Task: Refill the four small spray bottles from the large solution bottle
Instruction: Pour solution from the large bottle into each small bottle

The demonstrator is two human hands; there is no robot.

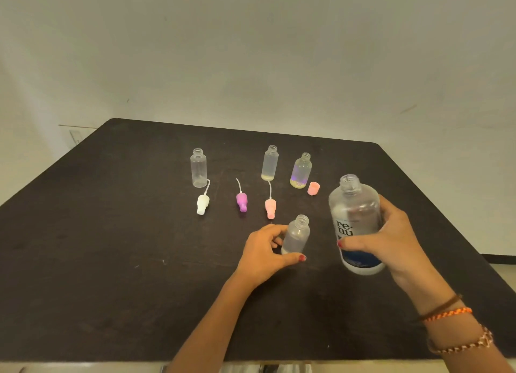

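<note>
My right hand [391,238] grips the large solution bottle [356,213], uncapped, upright and tilted slightly left, at the right of the dark table [111,233]. My left hand [265,252] holds a small frosted bottle [296,234] with its neck open, standing just left of the large one. Three more small bottles stand uncapped farther back: a clear one [198,168], a frosted one [270,162] with a little yellowish liquid, and a purple-patterned one [301,171].
Three spray heads lie on the table with their tubes pointing away: white [203,203], purple [241,201] and pink [270,208]. A pink cap [313,188] sits beside the patterned bottle. A pale wall rises behind the table's far edge.
</note>
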